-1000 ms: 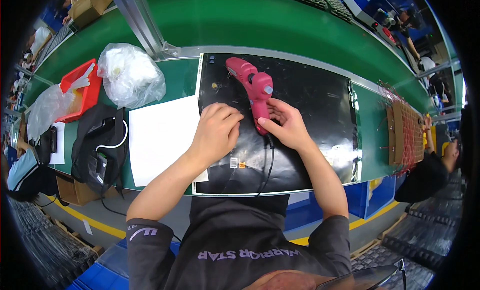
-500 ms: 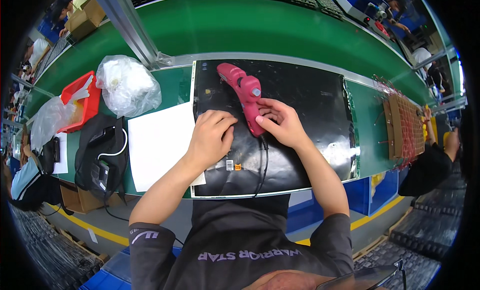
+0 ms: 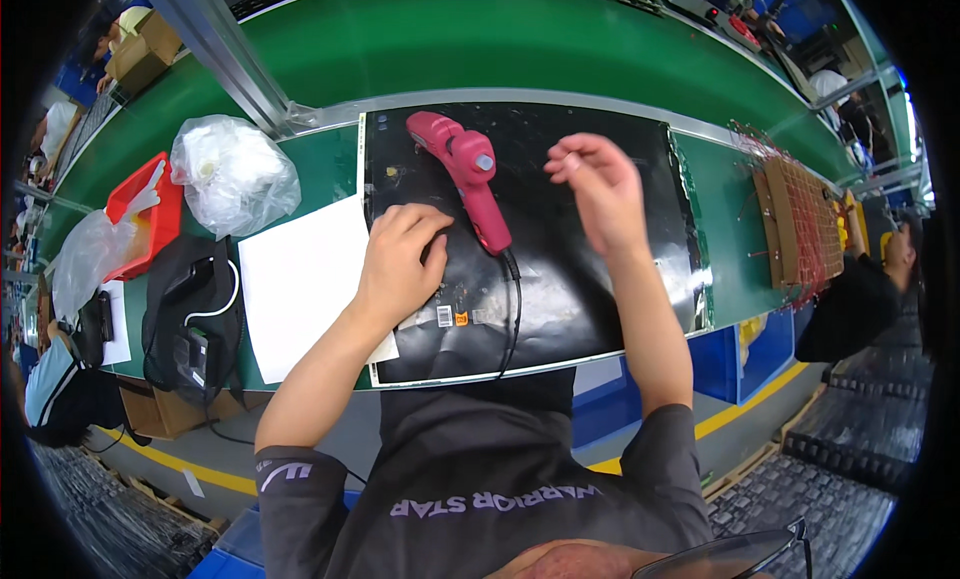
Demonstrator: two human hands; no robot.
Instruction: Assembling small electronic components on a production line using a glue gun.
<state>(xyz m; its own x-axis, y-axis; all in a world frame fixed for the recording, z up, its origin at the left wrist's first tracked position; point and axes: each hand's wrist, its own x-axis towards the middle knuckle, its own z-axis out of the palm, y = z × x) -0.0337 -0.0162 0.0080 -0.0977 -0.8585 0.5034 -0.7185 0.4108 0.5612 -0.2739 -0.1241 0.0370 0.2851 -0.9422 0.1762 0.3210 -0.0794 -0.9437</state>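
A pink corded handheld tool (image 3: 462, 169) with a light round knob on its side lies on the black mat (image 3: 540, 309). Its handle points toward me, and a black cable (image 3: 515, 309) runs from it to the mat's front edge. My left hand (image 3: 402, 264) rests on the mat left of the handle, apart from it, with bent fingers and nothing in them. Over the mat to the right of the tool, my right hand (image 3: 605, 194) is raised with loosely curled fingers. It shows no object and does not touch the tool.
White paper (image 3: 305, 289) lies at left beside a black bag (image 3: 195, 319). Behind are a stuffed plastic bag (image 3: 235, 174) and a red bin (image 3: 165, 224). Cardboard with red wires (image 3: 790, 224) stands at right. A metal post (image 3: 215, 49) rises at the back left; people work at both sides.
My right hand has let go of the pink tool's handle and lifted away to the right. My left hand stays on the mat. The whole view has shifted slightly.
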